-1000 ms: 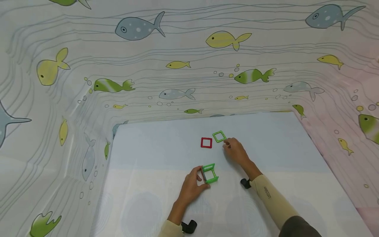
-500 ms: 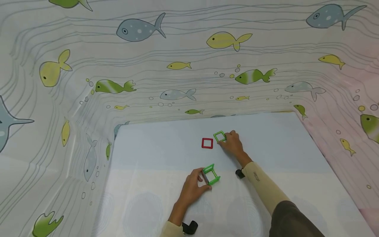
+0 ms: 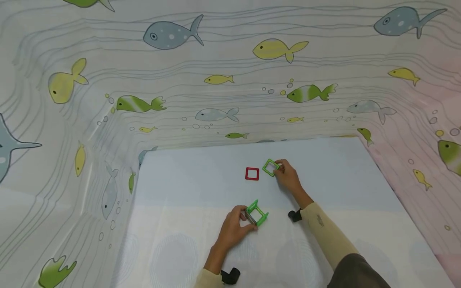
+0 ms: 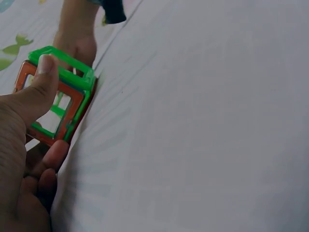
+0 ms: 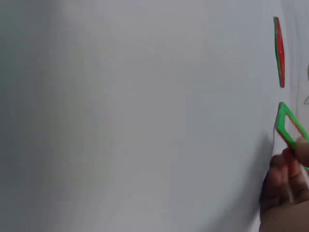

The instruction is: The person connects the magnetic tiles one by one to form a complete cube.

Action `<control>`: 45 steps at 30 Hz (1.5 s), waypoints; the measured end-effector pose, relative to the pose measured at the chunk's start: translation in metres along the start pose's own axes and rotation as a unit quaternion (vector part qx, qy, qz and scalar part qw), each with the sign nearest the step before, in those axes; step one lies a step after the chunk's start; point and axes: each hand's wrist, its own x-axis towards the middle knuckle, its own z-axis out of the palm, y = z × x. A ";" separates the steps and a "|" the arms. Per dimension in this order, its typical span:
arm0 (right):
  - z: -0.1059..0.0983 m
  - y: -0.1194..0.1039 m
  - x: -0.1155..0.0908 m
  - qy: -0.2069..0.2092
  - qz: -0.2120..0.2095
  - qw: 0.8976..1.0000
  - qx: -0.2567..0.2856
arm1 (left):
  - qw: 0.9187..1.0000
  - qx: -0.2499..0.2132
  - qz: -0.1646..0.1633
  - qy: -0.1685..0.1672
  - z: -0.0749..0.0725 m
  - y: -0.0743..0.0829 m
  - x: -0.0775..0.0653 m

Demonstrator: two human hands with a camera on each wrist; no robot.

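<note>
My left hand grips a small open structure of square magnetic tiles low over the white surface. In the left wrist view, its thumb lies across a red-orange tile, with green tiles joined to that one. Farther back, my right hand pinches one edge of a single green magnetic tile. In the right wrist view this green tile is raised at a slant between thumb and fingers. A red magnetic tile lies flat just left of it.
A white table covering with pale circles spreads under both hands. Behind and beside it rise drapes printed with fish. Small black devices are strapped at both wrists.
My right hand has closed on the green tile's edge and shifted it slightly right, away from the red tile. The left hand's structure has turned slightly in its grip.
</note>
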 end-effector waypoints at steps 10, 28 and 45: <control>-0.017 0.011 -0.041 0.034 0.032 0.997 0.059 | 0.997 0.007 0.056 0.045 -0.001 -0.005 0.001; -0.012 -0.006 -0.113 -0.005 -0.100 0.994 0.037 | 0.998 0.002 0.055 0.035 0.000 -0.007 0.004; 0.007 -0.013 -0.126 0.001 -0.210 0.977 0.042 | 0.995 0.016 0.091 0.031 0.000 -0.005 0.003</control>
